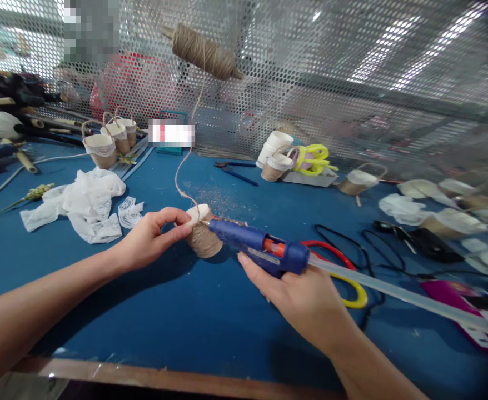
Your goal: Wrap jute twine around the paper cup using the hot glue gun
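Observation:
My left hand (156, 236) pinches the white rim of a small paper cup (204, 241) whose side is wrapped in brown twine. The cup lies tilted over the blue table. In my right hand (294, 294) is a blue hot glue gun (248, 239), its nozzle touching or very near the cup just below the rim. A long clear glue stick (386, 289) sticks out of the gun's back. Twine (181, 172) runs from the cup up to a spool (202, 53) on the perforated metal screen. My left fingertips hide part of the rim.
White lace (81, 203) lies to the left, with finished handled cups (102, 150) behind it. Pliers (238, 172), stacked white cups (273, 147) and a yellow cord bundle (314, 158) are at the back. Red-and-yellow-handled scissors (358, 294) and a black cable (364, 261) lie right.

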Demonstrator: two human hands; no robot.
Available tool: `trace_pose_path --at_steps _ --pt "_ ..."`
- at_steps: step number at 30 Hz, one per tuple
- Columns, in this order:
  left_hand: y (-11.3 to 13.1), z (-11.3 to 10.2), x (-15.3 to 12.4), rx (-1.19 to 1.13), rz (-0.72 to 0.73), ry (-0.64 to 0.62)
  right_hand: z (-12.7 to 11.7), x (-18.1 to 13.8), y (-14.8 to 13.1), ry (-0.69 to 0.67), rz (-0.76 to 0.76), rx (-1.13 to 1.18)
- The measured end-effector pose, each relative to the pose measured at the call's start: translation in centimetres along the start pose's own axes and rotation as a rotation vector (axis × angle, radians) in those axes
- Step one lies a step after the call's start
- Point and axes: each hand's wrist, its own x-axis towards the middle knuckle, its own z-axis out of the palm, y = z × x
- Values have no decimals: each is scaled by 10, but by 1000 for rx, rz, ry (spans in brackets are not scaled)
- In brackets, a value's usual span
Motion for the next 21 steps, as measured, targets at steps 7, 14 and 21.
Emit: trace_pose_path --at_steps 7,14,21 --pt "-2 -1 0 0 8 -1 11 -3 8 117 74 -37" --pt "-3 -1 1 -4 11 -4 15 -4 14 126 74 -62" --pt "-2 -1 1 -5 3 -13 7 -5 10 87 8 -55"
